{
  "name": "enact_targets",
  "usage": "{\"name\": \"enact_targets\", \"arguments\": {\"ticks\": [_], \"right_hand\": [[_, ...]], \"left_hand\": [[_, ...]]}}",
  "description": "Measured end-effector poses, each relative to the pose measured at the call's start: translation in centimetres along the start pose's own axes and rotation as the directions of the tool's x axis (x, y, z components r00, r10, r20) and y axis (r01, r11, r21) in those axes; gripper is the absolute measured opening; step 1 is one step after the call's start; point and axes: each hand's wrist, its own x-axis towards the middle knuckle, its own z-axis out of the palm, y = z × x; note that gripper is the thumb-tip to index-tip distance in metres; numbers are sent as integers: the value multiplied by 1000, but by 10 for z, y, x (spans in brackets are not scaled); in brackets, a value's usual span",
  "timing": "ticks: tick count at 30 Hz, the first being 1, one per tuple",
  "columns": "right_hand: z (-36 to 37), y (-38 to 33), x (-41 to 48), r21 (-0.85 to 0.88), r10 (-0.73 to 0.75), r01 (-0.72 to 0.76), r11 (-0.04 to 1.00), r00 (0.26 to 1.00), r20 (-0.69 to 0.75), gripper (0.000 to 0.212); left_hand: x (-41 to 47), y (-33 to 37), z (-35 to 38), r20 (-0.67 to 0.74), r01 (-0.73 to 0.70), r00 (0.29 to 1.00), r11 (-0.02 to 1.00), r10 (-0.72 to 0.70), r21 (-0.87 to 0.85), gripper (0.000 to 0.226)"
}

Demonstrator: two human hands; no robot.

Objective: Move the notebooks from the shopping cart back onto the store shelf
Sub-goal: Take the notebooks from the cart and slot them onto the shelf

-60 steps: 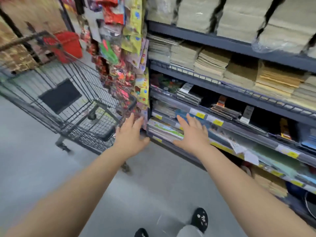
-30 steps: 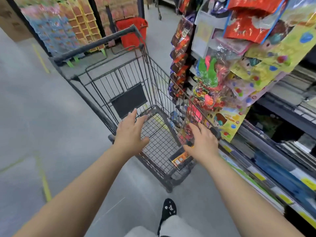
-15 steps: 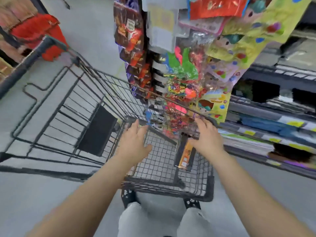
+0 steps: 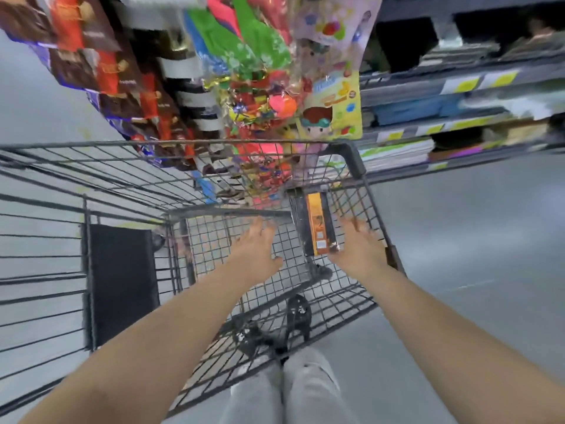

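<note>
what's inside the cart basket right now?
In the shopping cart: one notebook, dark with an orange strip, at the far right, both hands open beside it: left hand, right hand. Arms cover part of the basket floor.

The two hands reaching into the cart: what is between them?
In the head view, only the cart's bare wire floor lies between the left hand and right hand; the notebook stands beside the right hand.

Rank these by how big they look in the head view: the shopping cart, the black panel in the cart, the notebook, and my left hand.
1. shopping cart
2. black panel
3 and 4. notebook and left hand look alike, so unranked.
</note>
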Motion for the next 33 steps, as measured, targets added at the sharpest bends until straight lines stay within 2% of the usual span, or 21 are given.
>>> {"name": "enact_targets", "arguments": {"ticks": [4,7,10,12,14,16,19,23,27,31,33], "right_hand": [[30,12,31,-44,37,-33,998,995,92,74],[54,17,57,-31,54,-51,998,991,120,73],[76,23,76,-1,74,-75,997,989,128,71],[87,27,87,8,101,-102,995,988,119,69],[93,31,97,1,108,-109,994,989,98,69],[98,34,103,7,107,-109,994,989,99,66],[100,32,109,14,105,-107,994,988,113,67],[106,29,114,8,127,-130,991,980,155,65],[117,21,117,43,225,-237,970,955,195,69],[135,15,125,115,332,-353,929,928,168,75],[143,12,129,122,397,-415,902,906,144,80]], "left_hand": [[52,10,37,91,9,996,995,-17,99,75],[92,14,67,144,68,987,997,-74,44,68],[127,23,95,139,129,982,992,-129,12,59],[148,33,112,152,231,967,958,-206,-169,62],[167,42,125,206,348,935,861,-289,-370,68],[178,46,134,253,406,912,791,-322,-457,69],[186,40,141,248,357,932,791,-265,-497,57],[185,17,140,170,237,970,814,-172,-530,39],[170,-16,135,145,228,974,723,-176,-652,36],[147,-40,125,47,182,970,579,-240,-795,29],[134,-50,119,12,165,966,578,-259,-799,26]]}}
